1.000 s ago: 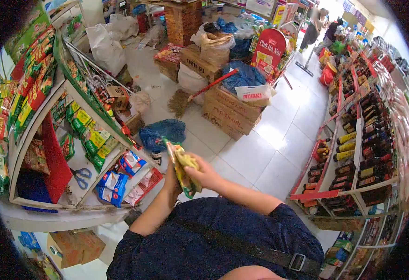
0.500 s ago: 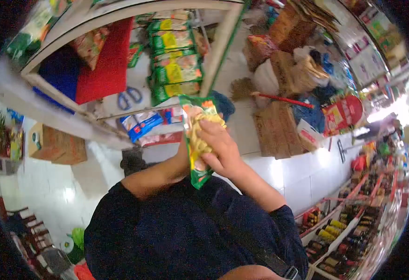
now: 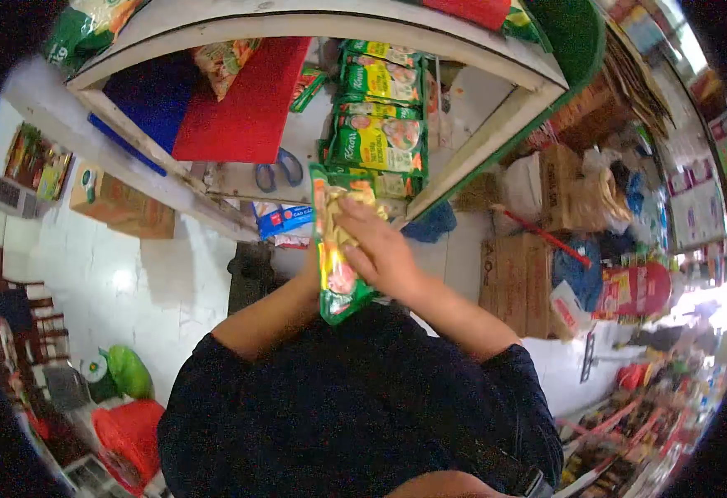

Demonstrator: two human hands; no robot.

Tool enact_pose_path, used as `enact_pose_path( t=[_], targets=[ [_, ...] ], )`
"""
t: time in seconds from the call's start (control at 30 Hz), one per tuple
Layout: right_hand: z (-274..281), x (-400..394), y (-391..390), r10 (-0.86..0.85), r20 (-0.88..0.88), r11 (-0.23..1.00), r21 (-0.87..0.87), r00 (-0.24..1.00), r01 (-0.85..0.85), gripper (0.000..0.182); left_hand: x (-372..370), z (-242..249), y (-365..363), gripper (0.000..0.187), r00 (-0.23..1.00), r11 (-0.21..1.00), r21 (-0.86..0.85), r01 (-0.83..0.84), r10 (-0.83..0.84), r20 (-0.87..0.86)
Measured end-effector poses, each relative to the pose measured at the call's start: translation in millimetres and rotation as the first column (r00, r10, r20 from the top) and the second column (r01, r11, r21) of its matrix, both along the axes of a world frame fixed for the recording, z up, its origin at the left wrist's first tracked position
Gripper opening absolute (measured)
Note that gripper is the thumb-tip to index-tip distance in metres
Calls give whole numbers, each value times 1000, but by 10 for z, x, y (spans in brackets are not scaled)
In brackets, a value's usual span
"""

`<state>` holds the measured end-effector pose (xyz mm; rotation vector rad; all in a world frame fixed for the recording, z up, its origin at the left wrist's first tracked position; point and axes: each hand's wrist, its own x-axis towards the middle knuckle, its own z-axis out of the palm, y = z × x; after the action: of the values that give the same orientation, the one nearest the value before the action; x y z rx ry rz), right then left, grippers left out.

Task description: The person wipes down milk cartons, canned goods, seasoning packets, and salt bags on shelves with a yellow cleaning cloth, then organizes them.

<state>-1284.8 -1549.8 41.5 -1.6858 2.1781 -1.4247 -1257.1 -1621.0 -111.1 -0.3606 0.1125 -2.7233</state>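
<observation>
A green and yellow seasoning packet stands tilted in front of my chest, its upper end toward the display case. My left hand supports it from behind; the packet covers most of this hand, and only the wrist side shows. Across the packet's face lies my right hand, fingers close together, pressing on a crumpled yellowish cloth. Just beyond, in the case, Knorr packets of the same colours lie in an overlapping row.
The white-framed case surrounds the packets. Inside are a red sheet, blue-handled scissors and a blue pack. Cardboard boxes and a red stick are to the right. A carton stands left.
The view has shifted, so the case and packets appear farther right and lower. Both hands remain at the packet, with my right hand on the yellowish cloth over its face.
</observation>
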Motion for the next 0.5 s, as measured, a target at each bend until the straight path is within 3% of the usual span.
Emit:
enact_pose_path(
  t=[0.07,0.1,0.2,0.23,0.33,0.43,0.5],
  targets=[
    [57,-122,101,197,55,979,41,979,-199,38,255,756,-360,50,886,865,-402,302,-99,452],
    [81,-215,168,263,99,965,-9,960,-263,32,103,521,-471,55,893,840,-374,393,-253,371],
    [118,-661,511,487,323,865,-51,811,-499,26,63,992,-323,61,929,894,-420,158,10,371],
    [117,-830,690,496,437,839,-19,750,-544,21,-67,965,-361,65,908,949,-315,23,112,403],
    [13,-1288,1147,439,570,858,-37,694,-512,23,-208,1289,-284,65,910,935,-281,-214,296,291],
    [-96,-1578,1366,320,691,937,-132,648,-322,28,-454,1002,-359,61,928,949,24,-314,301,217],
    [-334,-1777,1355,192,804,977,-101,562,-188,27,-628,906,-392,60,921,938,67,-340,317,229]
  ],
)
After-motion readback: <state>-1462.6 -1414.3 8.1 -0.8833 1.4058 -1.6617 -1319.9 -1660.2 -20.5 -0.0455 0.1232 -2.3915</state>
